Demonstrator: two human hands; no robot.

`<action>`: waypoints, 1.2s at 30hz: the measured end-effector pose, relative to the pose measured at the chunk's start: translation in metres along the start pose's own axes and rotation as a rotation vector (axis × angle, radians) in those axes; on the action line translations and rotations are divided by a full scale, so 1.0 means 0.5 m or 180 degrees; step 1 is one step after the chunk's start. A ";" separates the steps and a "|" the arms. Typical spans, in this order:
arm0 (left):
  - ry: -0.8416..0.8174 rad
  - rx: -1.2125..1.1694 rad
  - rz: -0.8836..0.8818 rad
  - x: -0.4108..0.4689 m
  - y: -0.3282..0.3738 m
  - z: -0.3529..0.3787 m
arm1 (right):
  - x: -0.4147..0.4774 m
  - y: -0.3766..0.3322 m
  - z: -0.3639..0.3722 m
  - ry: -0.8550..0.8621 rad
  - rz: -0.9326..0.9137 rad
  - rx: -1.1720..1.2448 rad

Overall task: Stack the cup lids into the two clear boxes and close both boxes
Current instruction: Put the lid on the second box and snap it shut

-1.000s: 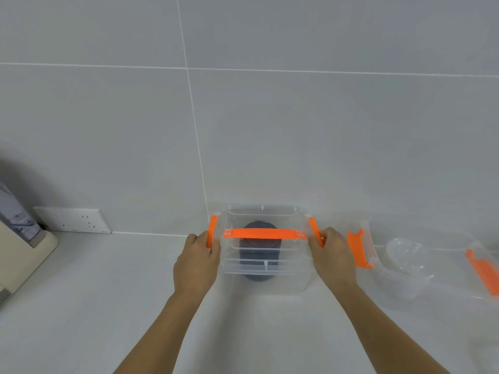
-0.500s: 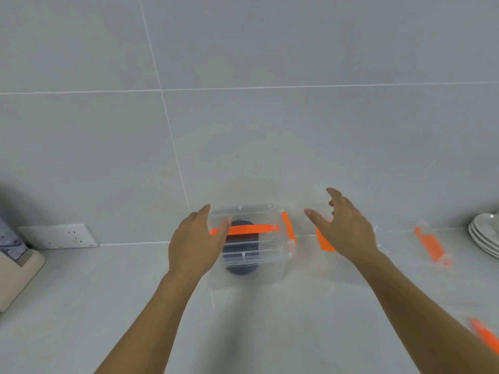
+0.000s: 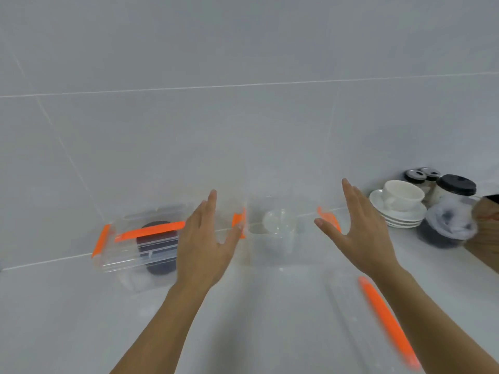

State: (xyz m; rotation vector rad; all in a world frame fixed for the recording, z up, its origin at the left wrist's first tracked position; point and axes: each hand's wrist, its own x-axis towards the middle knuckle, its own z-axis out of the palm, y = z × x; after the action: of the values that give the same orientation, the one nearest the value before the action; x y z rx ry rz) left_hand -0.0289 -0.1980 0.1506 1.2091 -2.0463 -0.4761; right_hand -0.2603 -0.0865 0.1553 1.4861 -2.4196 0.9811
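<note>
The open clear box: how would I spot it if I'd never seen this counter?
Find the tiled wall's base, between the two raised hands. The open clear box sits there, right of the lidded box holding dark lids. It alone has no lid, and holds transparent cup lids.

Lidded box sits left of open box; loose lid lies front-right.
</note>
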 end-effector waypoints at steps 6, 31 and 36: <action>-0.0333 -0.0024 0.0006 -0.054 0.107 0.147 | -0.031 0.178 -0.057 -0.0100 0.0321 -0.0168; -0.2230 0.0508 -0.1335 -0.274 0.223 0.458 | -0.214 0.408 0.048 -0.1563 0.1592 -0.0175; -0.1704 -0.1225 -0.2646 -0.259 0.244 0.449 | -0.215 0.388 0.049 -0.1377 0.1659 0.0071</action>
State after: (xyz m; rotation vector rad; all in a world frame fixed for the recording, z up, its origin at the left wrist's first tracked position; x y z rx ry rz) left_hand -0.2256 -0.0336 0.0225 1.7735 -1.6202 -1.6482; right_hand -0.3632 0.0377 0.0012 1.1882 -3.2236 0.8242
